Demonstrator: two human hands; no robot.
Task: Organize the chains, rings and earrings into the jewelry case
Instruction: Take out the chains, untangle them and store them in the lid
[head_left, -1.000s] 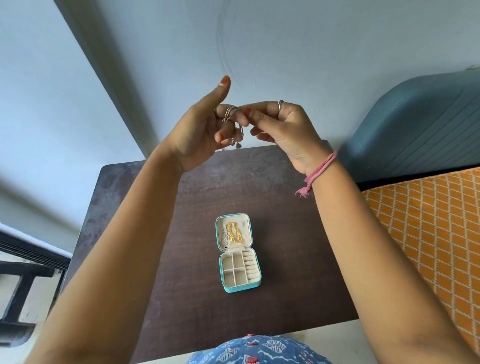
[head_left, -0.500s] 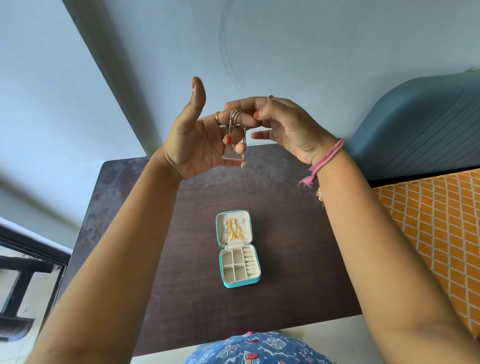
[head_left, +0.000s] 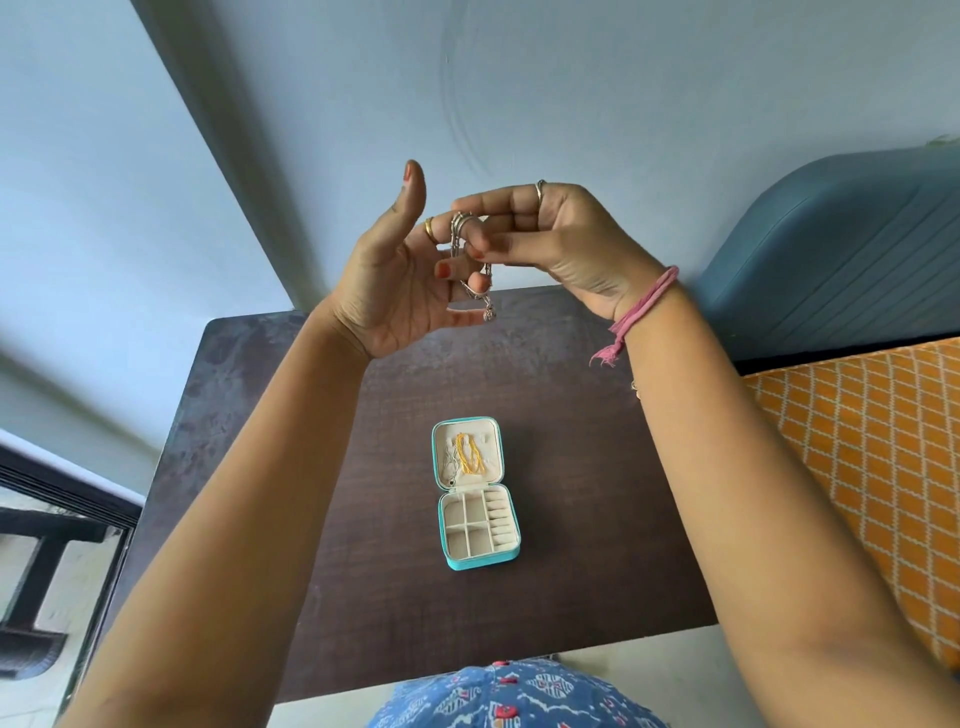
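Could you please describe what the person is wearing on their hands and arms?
Both forearms are bare, with no sleeves. The left hand has a gold ring and orange-red nail polish. The right hand has a silver ring, and its wrist carries a pink thread band with a frayed end.

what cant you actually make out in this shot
Head view, the only one:
- Silver chain: wound around the left hand fingers, pinched by the right hand; its length and clasp are hidden by fingers.
- Pendant: too small to tell its shape.
- Jewelry case lid: a yellow chain shows; the silvery pieces beside it are too small to identify.
- Table: near edge hidden by both arms.
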